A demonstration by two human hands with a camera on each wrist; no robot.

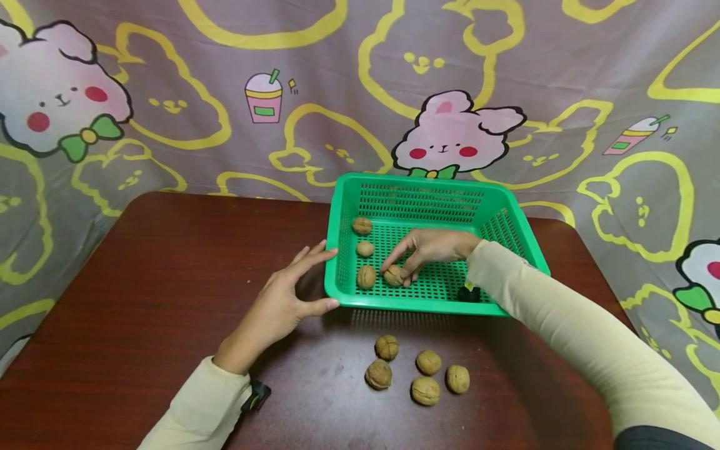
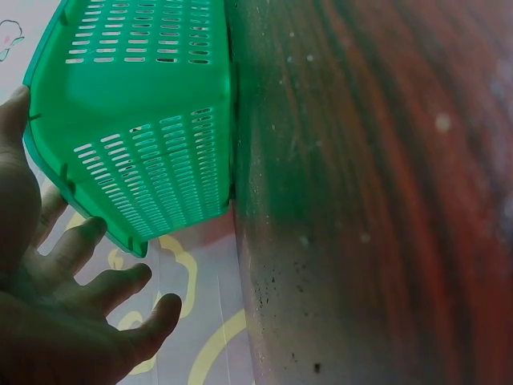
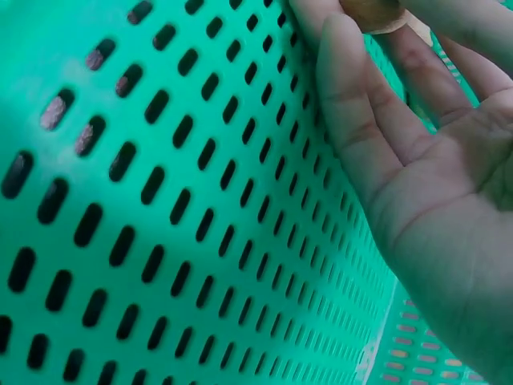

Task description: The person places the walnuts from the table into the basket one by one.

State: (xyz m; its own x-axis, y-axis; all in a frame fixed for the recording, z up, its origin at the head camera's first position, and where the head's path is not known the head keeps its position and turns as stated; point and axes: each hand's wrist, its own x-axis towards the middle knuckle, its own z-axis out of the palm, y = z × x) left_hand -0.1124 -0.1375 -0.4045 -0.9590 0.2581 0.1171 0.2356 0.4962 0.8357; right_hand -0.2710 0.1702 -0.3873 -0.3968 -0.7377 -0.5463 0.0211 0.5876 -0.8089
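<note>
Right arm in a cream sleeve reaches over the near-right rim of the green perforated plastic basket [image 1: 509,228], wrist dipped inside, right hand [image 1: 430,249] angled down twd the basket floor. Its fingertips are pinched on a tan wrinkled walnut [image 1: 394,275] that sits on the basket floor, near the front-left corner. Fingers curled round it from above, thumb side hidden; right wrist view shows just a sliver of the nut [image 3: 373,14] betw the fingers, over the green mesh.

Three more walnuts in the basket, all left of that hand: one just beside the held nut [image 1: 366,277], one further back [image 1: 365,249], one near the back-left [image 1: 362,225].

Left arm comes in from the near-left, forearm low over the dark red-brown wooden table [image 1: 157,281]. Left hand [image 1: 281,303] is spread, fingers straight, at the basket's outer left wall: thumb at the front-left corner, fingertips at the rim. Left wrist view: palm [image 2: 48,305] wide, holding nothing, basket corner [image 2: 136,144] right beside the fingers.

Five loose walnuts [image 1: 419,375] clustered on the table, in front of the basket.
</note>
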